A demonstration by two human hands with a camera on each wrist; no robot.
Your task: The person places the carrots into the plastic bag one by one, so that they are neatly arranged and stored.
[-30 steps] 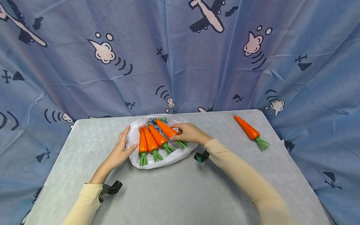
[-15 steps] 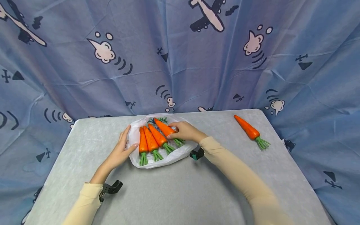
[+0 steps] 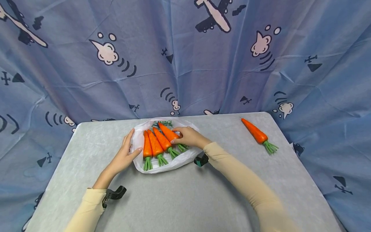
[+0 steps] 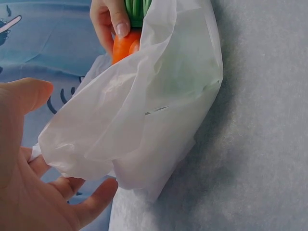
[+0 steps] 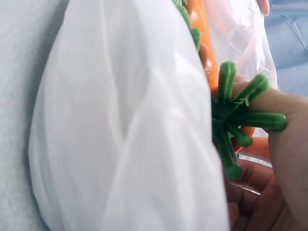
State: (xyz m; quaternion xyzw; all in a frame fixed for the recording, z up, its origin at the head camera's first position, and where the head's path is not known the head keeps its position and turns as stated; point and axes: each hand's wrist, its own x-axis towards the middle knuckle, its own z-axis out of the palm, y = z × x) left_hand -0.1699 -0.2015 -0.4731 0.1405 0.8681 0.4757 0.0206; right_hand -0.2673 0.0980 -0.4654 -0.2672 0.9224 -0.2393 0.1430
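A white plastic bag [image 3: 171, 167] lies spread on the table with its mouth open, holding several orange carrots with green tops, such as the leftmost carrot [image 3: 147, 146]. My right hand [image 3: 191, 137] grips the rightmost carrot [image 3: 167, 130] in the bag between thumb and fingers; its green stalks [image 5: 228, 120] stick out beside the thumb in the right wrist view. At the bag's left side rests my left hand [image 3: 126, 156], thumb and fingers apart. In the left wrist view, its fingers [image 4: 98, 202] touch the edge of the thin plastic, while the thumb stands away from it.
Another carrot [image 3: 258, 133] lies alone at the right of the grey table [image 3: 179, 199]. A blue curtain [image 3: 185, 64] printed with planes hangs right behind the table. Each wrist wears a black camera, as on the left wrist camera [image 3: 115, 194].
My right hand has shifted slightly left with the carrot, bringing it closer to the other carrots in the bag. The left hand has stayed in place.
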